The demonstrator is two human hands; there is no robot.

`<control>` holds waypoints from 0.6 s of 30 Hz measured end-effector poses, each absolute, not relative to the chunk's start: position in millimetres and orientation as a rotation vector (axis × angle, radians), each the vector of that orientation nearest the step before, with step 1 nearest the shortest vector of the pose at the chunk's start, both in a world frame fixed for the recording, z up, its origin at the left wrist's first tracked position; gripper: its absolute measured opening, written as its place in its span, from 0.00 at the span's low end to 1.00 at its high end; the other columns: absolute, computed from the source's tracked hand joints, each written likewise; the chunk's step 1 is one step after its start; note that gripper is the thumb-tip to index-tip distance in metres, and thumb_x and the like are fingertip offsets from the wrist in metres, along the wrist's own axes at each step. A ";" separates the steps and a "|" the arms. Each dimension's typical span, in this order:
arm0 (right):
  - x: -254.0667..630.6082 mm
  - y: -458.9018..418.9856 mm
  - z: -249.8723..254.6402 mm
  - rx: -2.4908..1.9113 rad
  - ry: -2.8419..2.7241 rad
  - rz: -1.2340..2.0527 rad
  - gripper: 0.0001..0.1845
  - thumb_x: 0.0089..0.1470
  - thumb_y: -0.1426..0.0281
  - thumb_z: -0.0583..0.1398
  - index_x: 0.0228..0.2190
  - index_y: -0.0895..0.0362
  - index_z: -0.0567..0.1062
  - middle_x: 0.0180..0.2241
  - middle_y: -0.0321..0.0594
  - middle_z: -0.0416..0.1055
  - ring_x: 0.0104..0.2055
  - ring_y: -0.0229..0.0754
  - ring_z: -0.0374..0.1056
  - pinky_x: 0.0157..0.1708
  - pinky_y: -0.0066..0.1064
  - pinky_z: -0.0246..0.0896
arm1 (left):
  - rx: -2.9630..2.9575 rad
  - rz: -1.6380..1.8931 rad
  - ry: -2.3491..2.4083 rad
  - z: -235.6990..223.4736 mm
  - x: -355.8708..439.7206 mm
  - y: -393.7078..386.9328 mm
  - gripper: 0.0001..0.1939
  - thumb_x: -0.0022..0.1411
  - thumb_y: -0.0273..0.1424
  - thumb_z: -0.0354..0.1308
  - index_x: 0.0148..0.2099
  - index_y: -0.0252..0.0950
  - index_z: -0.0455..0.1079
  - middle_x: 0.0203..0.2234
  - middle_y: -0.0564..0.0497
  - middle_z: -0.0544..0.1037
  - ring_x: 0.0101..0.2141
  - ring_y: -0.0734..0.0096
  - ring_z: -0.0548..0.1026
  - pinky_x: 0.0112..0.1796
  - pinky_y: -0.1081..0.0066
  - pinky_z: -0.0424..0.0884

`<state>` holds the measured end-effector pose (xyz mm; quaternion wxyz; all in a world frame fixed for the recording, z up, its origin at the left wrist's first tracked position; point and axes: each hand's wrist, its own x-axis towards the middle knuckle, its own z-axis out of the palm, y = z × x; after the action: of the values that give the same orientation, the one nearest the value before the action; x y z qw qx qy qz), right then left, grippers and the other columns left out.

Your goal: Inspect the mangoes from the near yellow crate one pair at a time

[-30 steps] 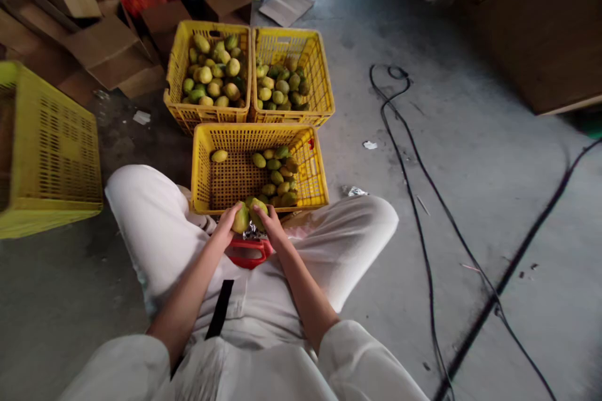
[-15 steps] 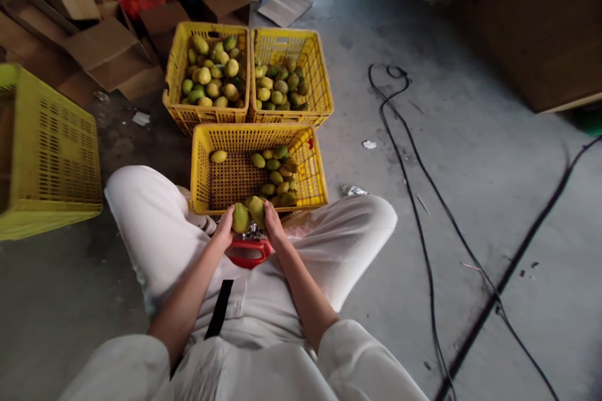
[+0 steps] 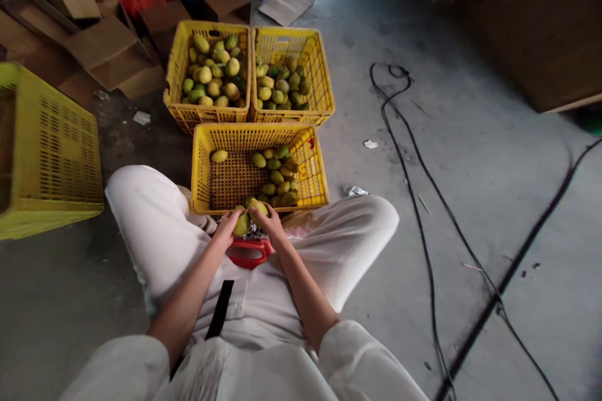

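My left hand is closed around a greenish oval fruit. Beside it, my right hand grips a yellower oval fruit, thumb and fingers wrapped over it. Both fruits are close together, possibly touching, just above the near rim of a yellow plastic crate. Inside that crate, several similar fruits cluster on the right, and a single yellow one lies at the upper left. Under my hands is a red handle-like object, with its upper part partly hidden.
Behind stand two more yellow crates of fruit, a fuller left one and a right one. A yellow-green crate is at far left, near cardboard boxes. Black cables cross the floor at right.
The fingers of both hands have shifted further over the fruits. The right-hand fruit has turned, showing a yellower side. The crates have not moved.
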<state>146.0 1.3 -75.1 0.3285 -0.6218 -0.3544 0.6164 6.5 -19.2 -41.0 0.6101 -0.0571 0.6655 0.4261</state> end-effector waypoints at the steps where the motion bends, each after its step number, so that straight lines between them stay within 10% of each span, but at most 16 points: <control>1: 145.8 2.0 -75.2 -1.647 -0.916 1.633 0.26 0.46 0.52 0.74 0.42 0.55 0.84 0.41 0.44 0.84 0.50 0.55 0.79 0.56 0.46 0.75 | -0.142 0.991 1.527 -40.7 6.4 -18.6 0.11 0.54 0.31 0.76 0.31 0.39 0.76 0.26 0.49 0.83 0.36 0.59 0.85 0.38 0.68 0.76; 12: 143.5 7.8 -73.4 -1.781 -0.911 1.567 0.17 0.58 0.57 0.58 0.40 0.53 0.81 0.48 0.45 0.85 0.58 0.54 0.76 0.63 0.42 0.68 | -0.248 1.025 1.515 -47.7 6.5 -15.5 0.10 0.61 0.36 0.72 0.32 0.38 0.76 0.25 0.51 0.82 0.38 0.61 0.87 0.41 0.68 0.81; 18: 139.8 0.5 -67.2 -1.720 -0.815 1.620 0.28 0.42 0.52 0.74 0.42 0.52 0.76 0.39 0.38 0.80 0.46 0.49 0.76 0.50 0.38 0.73 | -0.190 1.032 1.452 -39.8 5.7 -19.0 0.16 0.57 0.41 0.79 0.36 0.37 0.78 0.29 0.48 0.85 0.36 0.60 0.86 0.40 0.66 0.81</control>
<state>139.8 0.5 -67.2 0.3156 -0.6531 -0.3096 0.6149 5.7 -19.0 -39.8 0.6249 -0.0829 0.6327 0.4498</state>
